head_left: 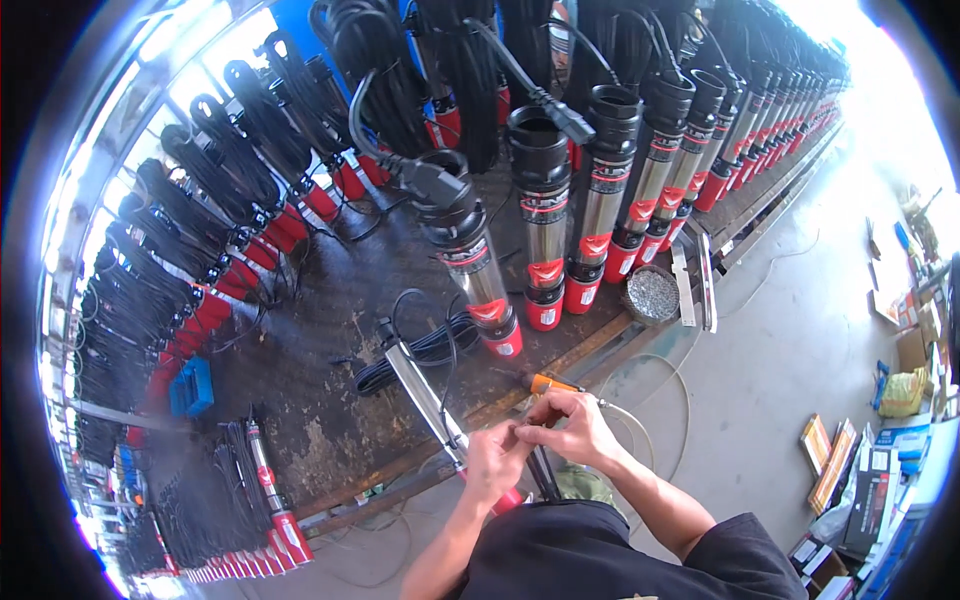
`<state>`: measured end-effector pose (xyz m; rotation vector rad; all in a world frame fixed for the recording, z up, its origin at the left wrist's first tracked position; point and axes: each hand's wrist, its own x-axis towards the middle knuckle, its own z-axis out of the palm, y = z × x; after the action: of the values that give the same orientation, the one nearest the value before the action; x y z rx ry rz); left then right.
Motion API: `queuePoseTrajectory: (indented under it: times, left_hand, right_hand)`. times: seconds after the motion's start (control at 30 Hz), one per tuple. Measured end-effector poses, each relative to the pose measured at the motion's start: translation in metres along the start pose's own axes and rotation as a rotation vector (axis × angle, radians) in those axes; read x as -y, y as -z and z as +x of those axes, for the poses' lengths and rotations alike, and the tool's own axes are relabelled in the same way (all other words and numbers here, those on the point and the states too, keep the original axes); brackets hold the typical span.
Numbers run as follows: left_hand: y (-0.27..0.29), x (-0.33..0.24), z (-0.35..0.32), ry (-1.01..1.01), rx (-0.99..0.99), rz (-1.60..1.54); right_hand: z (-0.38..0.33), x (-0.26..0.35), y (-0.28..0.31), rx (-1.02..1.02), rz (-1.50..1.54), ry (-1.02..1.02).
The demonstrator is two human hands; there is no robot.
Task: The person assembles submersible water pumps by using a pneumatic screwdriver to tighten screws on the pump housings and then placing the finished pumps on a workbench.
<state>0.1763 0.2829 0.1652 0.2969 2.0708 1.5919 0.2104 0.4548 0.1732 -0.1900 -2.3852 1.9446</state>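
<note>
My left hand [493,458] and my right hand [578,428] meet at the table's near edge, in front of my body. The fingers of both are pinched together at one spot, and whatever they hold is too small or hidden to make out. Beside my left hand lies a slim steel pump [418,390], slanting over the edge, its red end [507,500] close to my body. Part of it is covered by my left hand and wrist. Just beyond my right hand rests an orange power tool [550,384] with a pale hose [632,418]. A coil of black cable [430,350] lies beyond the pump.
Upright steel pumps with red bases [545,250] line the table's [310,400] right side, and more with cable bundles [240,180] stand along the left. A bowl of small metal parts [652,294] sits at the right edge. A blue crate [191,387] is far left; boxes [872,490] stand on the floor.
</note>
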Motion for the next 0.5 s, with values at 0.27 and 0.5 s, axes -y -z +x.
queuePoseTrajectory:
  times: [0.27,0.5]
  left_hand:
    - [0.014,0.018,0.024,-0.084,-0.266,-0.205]
    - [0.132,0.058,0.13,0.18,0.098,-0.517]
  right_hand:
    - [-0.004,-0.05,-0.046,0.06,0.041,-0.186]
    - [-0.046,-0.108,-0.107,-0.084,-0.311,-0.333]
